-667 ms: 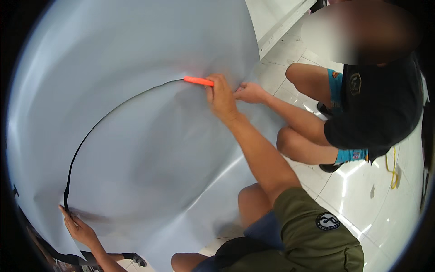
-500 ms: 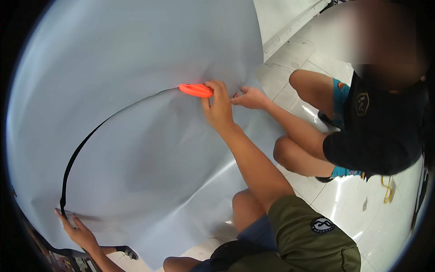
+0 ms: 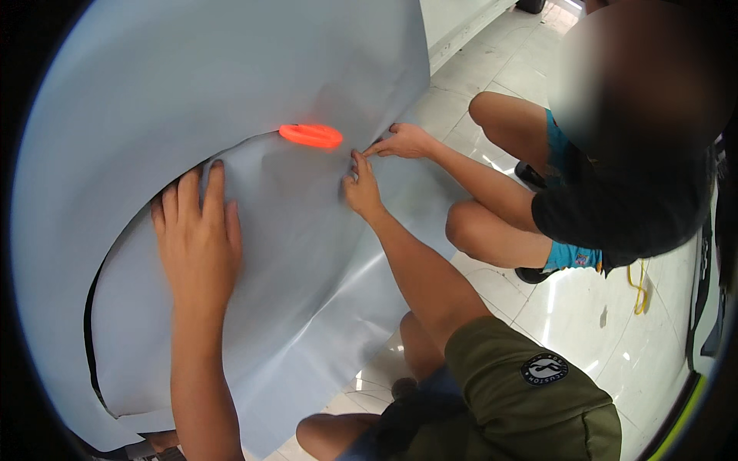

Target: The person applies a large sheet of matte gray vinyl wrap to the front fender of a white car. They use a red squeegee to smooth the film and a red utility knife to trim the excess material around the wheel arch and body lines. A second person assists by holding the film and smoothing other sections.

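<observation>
A large grey sheet point(image 3: 154, 84) has a curved slit with a dark gap showing along its left part. My left hand point(image 3: 198, 230) lies open on the sheet just inside the slit, fingertips near the cut edge. An orange handled tool point(image 3: 310, 135) rests at the slit's upper end, out of both hands. My right hand point(image 3: 361, 182) is right and below the tool, fingertips on the sheet, holding nothing visible. Close by, another person's hand point(image 3: 407, 140) touches the sheet, its fingertips near mine.
Another person point(image 3: 615, 200) in a black top crouches at the right. A white panel point(image 3: 457, 23) stands behind the sheet's upper right edge. Tiled floor point(image 3: 515, 307) shows at the right, with a yellow loop point(image 3: 639, 292) on it.
My left hand has moved from the lower-left end of the slit up and right onto the sheet. My right hand has let go of the orange tool and shifted slightly down.
</observation>
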A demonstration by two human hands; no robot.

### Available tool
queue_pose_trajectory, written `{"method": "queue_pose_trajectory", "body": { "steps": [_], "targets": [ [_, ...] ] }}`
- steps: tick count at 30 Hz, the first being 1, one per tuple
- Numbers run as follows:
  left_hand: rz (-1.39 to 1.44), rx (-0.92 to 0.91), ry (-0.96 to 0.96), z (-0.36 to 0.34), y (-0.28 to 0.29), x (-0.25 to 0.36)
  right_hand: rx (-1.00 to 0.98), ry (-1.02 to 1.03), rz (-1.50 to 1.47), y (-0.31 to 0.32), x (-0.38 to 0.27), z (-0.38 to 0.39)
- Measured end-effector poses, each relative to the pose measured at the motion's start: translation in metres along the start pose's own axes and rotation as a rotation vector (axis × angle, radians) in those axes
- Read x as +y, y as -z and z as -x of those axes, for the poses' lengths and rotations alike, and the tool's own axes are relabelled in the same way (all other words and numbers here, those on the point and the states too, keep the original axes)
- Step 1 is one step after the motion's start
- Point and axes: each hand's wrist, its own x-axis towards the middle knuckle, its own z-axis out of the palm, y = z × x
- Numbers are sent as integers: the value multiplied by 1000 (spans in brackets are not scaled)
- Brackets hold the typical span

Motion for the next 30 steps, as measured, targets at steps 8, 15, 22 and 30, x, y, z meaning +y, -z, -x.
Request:
{"method": "queue_pose_trajectory", "body": {
  "steps": [8,15,22,30],
  "targets": [
    [134,10,86,-17,-9,1,-305,-252,286,42,-33,-8],
    [286,23,77,-10,19,37,-369,-391,-73,34,-32,-7],
    [64,38,137,-18,8,35,-378,-326,-5,25,11,2],
    [8,24,178,26,14,41,-536,-224,413,52,-33,4]
  ]
}}
